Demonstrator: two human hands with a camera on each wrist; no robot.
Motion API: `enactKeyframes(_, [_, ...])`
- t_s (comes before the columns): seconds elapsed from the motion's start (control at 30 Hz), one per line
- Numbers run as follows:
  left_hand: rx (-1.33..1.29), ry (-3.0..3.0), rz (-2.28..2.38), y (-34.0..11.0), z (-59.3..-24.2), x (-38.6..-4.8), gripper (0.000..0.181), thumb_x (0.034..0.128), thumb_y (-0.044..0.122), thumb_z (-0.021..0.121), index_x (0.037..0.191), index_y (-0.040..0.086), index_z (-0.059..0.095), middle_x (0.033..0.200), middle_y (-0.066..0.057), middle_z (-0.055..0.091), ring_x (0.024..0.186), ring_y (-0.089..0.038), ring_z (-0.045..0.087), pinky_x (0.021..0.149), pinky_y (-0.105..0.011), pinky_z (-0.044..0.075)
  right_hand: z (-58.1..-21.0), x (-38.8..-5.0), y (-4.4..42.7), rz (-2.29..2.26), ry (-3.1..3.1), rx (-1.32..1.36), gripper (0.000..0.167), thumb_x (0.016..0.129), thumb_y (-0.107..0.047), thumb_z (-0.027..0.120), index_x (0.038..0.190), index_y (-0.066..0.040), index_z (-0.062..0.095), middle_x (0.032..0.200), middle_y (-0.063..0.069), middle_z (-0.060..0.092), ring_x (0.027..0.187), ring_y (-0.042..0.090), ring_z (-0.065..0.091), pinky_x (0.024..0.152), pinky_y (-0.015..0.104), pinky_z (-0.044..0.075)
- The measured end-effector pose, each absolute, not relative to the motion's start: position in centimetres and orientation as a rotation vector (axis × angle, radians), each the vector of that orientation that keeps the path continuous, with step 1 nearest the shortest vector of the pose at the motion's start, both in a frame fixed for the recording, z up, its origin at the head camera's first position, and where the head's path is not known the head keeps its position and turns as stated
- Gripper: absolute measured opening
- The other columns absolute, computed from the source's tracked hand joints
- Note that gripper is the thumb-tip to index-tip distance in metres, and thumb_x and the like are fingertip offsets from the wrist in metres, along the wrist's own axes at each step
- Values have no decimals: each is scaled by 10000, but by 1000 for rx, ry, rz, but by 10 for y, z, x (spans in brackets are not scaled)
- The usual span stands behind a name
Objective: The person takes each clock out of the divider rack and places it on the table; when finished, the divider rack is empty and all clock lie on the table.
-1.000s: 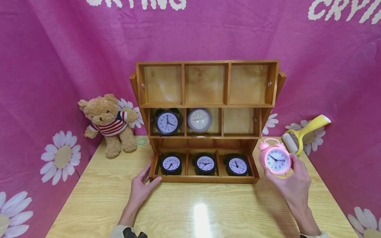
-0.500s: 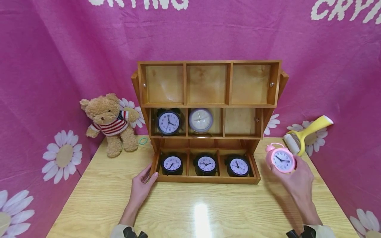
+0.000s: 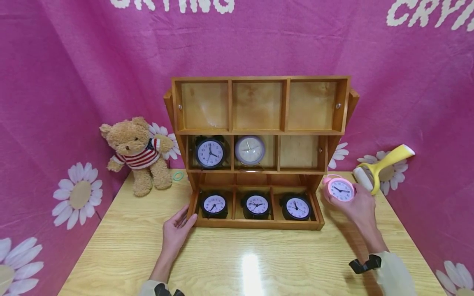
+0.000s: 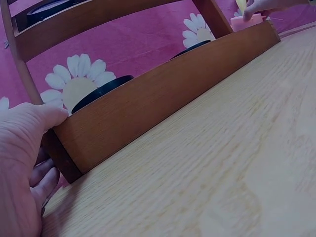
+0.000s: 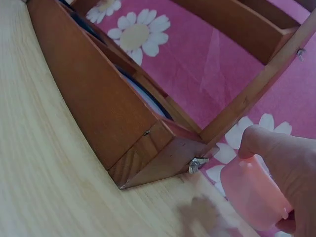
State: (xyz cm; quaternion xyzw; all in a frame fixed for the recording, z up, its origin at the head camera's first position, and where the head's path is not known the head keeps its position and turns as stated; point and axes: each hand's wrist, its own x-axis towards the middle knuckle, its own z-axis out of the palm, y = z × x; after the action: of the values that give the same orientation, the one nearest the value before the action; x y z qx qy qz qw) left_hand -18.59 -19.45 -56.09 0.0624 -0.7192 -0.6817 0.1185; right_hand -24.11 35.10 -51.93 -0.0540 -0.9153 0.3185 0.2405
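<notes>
Pink cloth (image 3: 259, 45) behind wood table (image 3: 207, 259). Your right hand (image 3: 358, 208) pinches round pink clock (image 3: 341, 190), just beyond right edge of shelf (image 3: 258, 223); your left hand (image 3: 175, 233) grips front left corner, well apart from clock.

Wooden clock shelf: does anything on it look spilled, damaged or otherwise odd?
Nothing on the wooden shelf looks spilled or visibly damaged. One mild oddity: the middle-row black clock and the bottom-right black clock show clearly different times.
</notes>
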Motion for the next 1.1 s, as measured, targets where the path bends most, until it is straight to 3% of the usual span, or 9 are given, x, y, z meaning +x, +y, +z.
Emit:
enactKeyframes(0.17, [201, -2056, -1987, -194, -562, -186, 481, 916, 61, 807, 1353, -68, 652, 1353, -266, 640, 1236, -335, 629, 899, -126, 539, -527, -256, 353, 856, -2537, -126, 636, 715, -338, 949, 1089, 71, 637, 924, 239, 682, 818, 361, 622, 661, 385, 458])
enactKeyframes(0.37, [220, -2052, -1938, -193, -566, -186, 471, 895, 61, 828, 1322, -69, 677, 1315, -263, 665, 1155, -207, 681, 881, -137, 553, -535, -271, 353, 870, -2548, -107, 644, 710, -338, 960, 1072, 82, 633, 903, 236, 677, 779, 349, 628, 608, 362, 476])
enactKeyframes(0.5, [238, -2057, -1942, -193, -566, -187, 475, 896, 75, 832, 1327, -55, 680, 1318, -244, 672, 1173, -250, 675, 882, -143, 557, -539, -279, 354, 927, -2556, -120, 637, 732, -386, 955, 1055, 59, 634, 880, 201, 668, 740, 319, 618, 583, 350, 485])
enactKeyframes(0.67, [234, -2058, -1950, -192, -564, -186, 472, 907, 106, 830, 1333, -36, 683, 1324, -225, 674, 1206, -333, 652, 885, -138, 553, -544, -288, 358, 927, -2624, -193, 749, 776, -484, 909, 1165, 78, 602, 968, 222, 662, 822, 349, 630, 615, 346, 501])
enactKeyframes(0.83, [236, -2068, -1932, -191, -565, -186, 473, 904, 112, 833, 1330, -33, 687, 1322, -222, 678, 1199, -306, 661, 887, -133, 550, -545, -295, 357, 964, -2646, -278, 804, 798, -518, 876, 1250, 78, 581, 1033, 235, 654, 894, 364, 621, 663, 353, 521])
enactKeyframes(1.1, [247, -2062, -1911, -191, -566, -186, 468, 896, 81, 832, 1313, -69, 683, 1309, -255, 673, 1158, -242, 685, 876, -138, 556, -552, -302, 356, 950, -2610, -259, 781, 817, -483, 864, 1255, 105, 596, 1052, 269, 663, 919, 397, 624, 708, 429, 513])
